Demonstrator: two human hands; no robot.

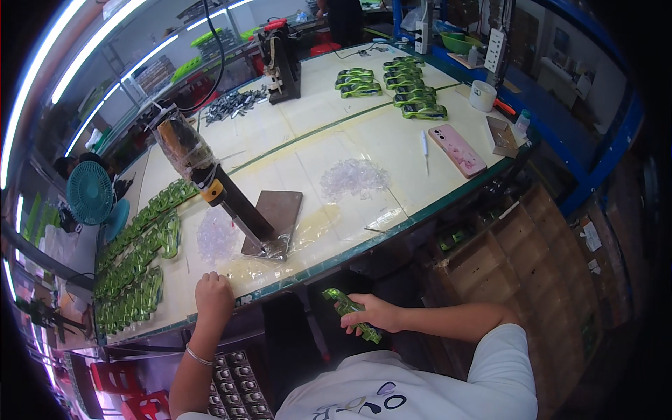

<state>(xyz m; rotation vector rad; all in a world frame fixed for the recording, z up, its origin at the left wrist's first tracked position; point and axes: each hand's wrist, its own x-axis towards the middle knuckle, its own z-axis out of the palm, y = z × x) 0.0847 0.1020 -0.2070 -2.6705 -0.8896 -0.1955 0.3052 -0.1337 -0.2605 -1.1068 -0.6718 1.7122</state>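
Observation:
My right hand [371, 313] is closed round a shiny green toy car body [334, 297], held in front of the table's near edge, over my lap. At the near table edge my left hand [214, 295] is curled with its knuckles up; whatever its fingers hold, if anything, is hidden. Just beyond it lies a heap of small clear plastic pieces [215, 238]. A bench device with a slanting black post [241, 213] and a flat brown metal base [283, 210] stands to the right of that heap. A second heap of clear pieces [355, 178] lies farther right.
Rows of green car bodies [133, 280] cover the table's left side; more [413, 91] stand far right. A pink phone [458, 150], white pen-like tool [425, 150], tape roll [483, 96] and small open box [500, 136] lie right. A teal fan [89, 192] stands left.

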